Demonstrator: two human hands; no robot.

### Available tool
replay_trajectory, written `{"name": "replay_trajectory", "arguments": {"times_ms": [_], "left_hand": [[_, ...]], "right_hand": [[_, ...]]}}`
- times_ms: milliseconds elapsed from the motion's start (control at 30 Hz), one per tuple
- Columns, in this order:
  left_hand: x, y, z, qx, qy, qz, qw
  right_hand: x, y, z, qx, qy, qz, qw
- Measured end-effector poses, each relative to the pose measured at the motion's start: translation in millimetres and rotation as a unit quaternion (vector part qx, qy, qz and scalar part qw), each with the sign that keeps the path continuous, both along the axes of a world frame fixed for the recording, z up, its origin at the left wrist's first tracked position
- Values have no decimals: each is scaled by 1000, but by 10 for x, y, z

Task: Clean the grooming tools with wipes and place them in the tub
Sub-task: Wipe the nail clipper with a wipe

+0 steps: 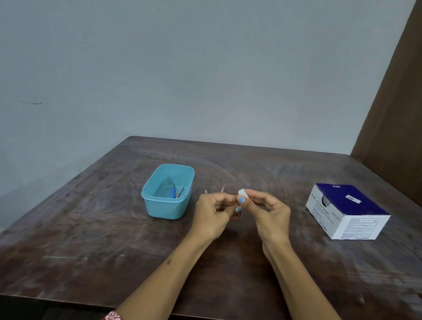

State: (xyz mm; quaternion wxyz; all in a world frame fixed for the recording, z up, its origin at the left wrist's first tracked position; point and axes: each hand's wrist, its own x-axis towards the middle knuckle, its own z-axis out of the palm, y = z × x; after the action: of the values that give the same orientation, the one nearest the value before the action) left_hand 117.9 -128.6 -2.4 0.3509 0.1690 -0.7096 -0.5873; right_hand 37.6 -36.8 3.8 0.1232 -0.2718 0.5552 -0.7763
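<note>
Pinching a small white folded wipe (242,192), soft and light, her right hand (270,210) rubs something tiny, largely hidden, gripped by her left hand (213,215).

A plain room, most likely in a home rather than a lab or shop. A worn, scuffed dark wooden worktop (110,227) stands against a bare pale blue-grey painted wall (174,63), with a brown wooden panel (404,98) rising at the right edge. On it sit only a small turquoise plastic tub (158,210) and a blue-and-white cardboard box of swabs (348,208), household-scale items.
</note>
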Motion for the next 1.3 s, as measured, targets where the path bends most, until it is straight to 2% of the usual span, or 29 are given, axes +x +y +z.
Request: {"name": "replay_trajectory", "arguments": {"times_ms": [167,467,833,967,1067,1133,1300], "left_hand": [[-4,17,1,6,-1,-4,1000],[12,24,14,-2,6,-5,1000],[1,44,8,-10,-1,-4,1000],[1,41,19,5,14,14,1000],[0,37,32,46,45,29,997],[-1,21,41,75,59,35,995],[7,50,41,57,30,8,998]], "right_hand": [[-7,2,4,-16,-34,-7,999],[-4,11,11,5,-4,-5,1000],[-3,9,48,-21,-78,-17,997],[16,9,36,-5,-35,-26,999],[0,-2,-28,96,84,-75,989],[2,-13,-62,137,125,-84,979],[19,6,-29,108,141,-130,976]]}}
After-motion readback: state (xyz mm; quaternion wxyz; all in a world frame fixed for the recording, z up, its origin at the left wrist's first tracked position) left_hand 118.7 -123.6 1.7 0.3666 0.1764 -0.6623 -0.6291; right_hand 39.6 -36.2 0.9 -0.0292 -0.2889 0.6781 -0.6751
